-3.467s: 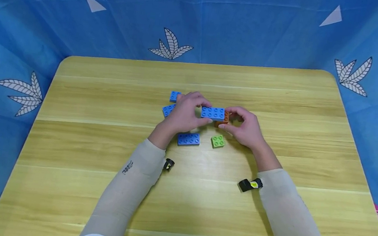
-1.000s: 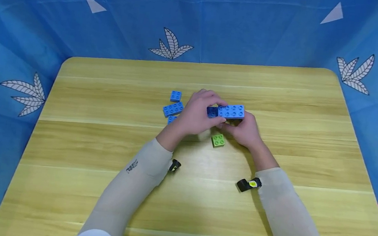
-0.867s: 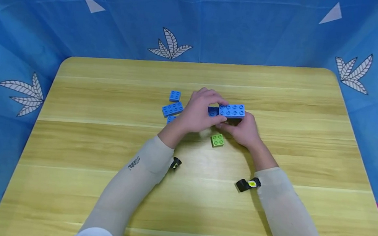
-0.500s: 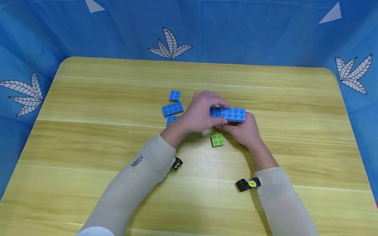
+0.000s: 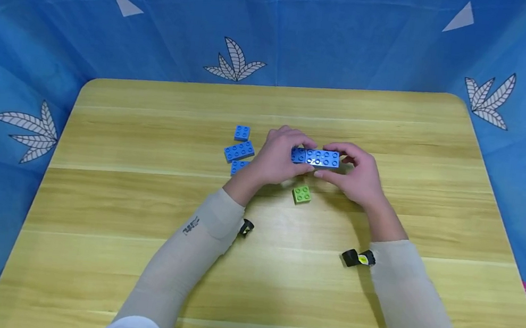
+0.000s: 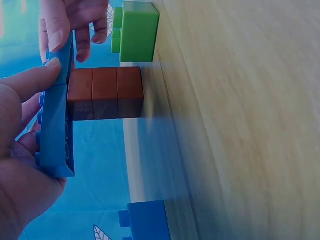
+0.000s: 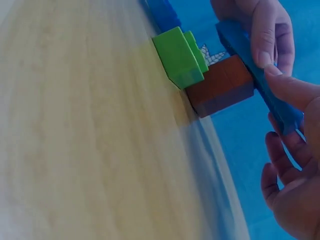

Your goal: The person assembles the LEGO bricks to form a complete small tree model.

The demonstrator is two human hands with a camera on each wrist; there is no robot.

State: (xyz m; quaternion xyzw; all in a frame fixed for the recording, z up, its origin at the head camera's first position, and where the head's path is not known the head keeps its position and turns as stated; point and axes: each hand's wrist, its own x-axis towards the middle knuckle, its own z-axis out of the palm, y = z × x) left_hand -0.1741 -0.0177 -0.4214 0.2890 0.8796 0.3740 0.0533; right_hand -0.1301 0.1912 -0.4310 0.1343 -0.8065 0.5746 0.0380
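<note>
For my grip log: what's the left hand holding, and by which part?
Two blue bricks laid end to end; the left hand pinches their long sides near the seam.

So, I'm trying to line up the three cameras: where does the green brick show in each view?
Head: green brick just right of centre, slightly below the middle.
Left wrist: green brick at the top, left of centre.
Right wrist: green brick in the upper middle.
Shared landmark: the raised row of blue bricks, visible in all three.

Bricks [image 5: 322,158] are blue, the stack [image 6: 105,93] brown, one block [image 5: 301,194] green, the table [image 5: 278,294] wood-grained, the cloth [image 5: 352,45] leaf-printed blue.
</note>
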